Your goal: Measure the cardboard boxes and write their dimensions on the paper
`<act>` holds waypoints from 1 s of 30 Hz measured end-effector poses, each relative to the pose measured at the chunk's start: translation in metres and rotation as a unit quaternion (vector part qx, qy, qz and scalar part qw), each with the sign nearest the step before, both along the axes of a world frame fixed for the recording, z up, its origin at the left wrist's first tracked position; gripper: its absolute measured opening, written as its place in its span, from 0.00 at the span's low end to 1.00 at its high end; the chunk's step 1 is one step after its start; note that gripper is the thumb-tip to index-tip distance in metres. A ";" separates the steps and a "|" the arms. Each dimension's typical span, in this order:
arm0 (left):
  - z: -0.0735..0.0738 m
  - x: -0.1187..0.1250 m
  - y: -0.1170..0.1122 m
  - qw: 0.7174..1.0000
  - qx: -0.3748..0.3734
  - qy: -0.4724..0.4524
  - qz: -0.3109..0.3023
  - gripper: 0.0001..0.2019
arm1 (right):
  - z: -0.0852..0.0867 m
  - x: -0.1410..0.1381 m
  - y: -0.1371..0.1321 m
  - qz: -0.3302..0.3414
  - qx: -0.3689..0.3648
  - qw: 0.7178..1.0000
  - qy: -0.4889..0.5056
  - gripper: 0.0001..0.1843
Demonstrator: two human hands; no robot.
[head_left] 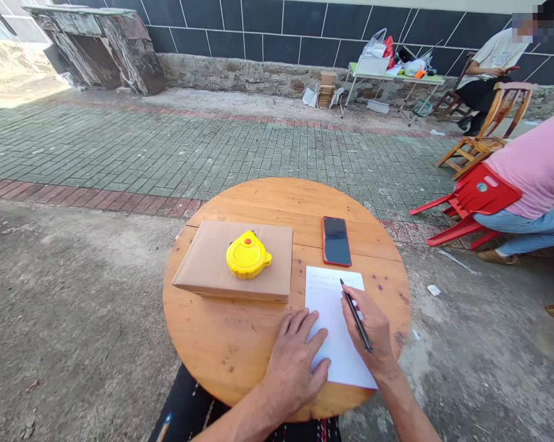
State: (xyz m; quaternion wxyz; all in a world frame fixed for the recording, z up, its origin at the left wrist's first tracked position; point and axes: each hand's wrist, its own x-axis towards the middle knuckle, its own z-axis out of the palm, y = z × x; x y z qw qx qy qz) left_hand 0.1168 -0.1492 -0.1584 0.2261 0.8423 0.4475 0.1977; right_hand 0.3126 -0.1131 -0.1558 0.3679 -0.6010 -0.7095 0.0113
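Observation:
A white sheet of paper [336,344] lies on the round wooden table [240,344], with faint lines of writing near its top. My right hand [369,325] grips a black pen [360,328], which slants across the upper part of the sheet. Flat on the table and the paper's left edge rests my left hand [298,356], fingers spread. Beyond the paper is a phone [336,240] in a red case, its screen dark. To the left, a yellow tape measure [247,255] sits on top of a closed brown cardboard box [203,258].
At right, a person in a pink top [535,159] sits on a red plastic chair [484,193], near a wooden chair [493,129]. Another person [493,67] sits by the wall. A folding table [424,80] there carries bags and clutter.

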 end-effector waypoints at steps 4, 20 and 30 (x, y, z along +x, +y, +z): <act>0.002 0.001 0.001 1.000 0.005 -0.007 0.003 0.19 | 0.001 0.009 -0.008 0.052 0.004 0.983 -0.178 0.17; 0.003 0.002 -0.003 1.000 0.022 -0.011 0.006 0.20 | -0.001 -0.009 -0.020 0.043 -0.050 0.956 -0.285 0.23; 0.003 0.000 -0.004 0.999 0.046 -0.024 0.002 0.20 | -0.016 -0.016 -0.101 -0.092 0.099 0.991 -0.005 0.14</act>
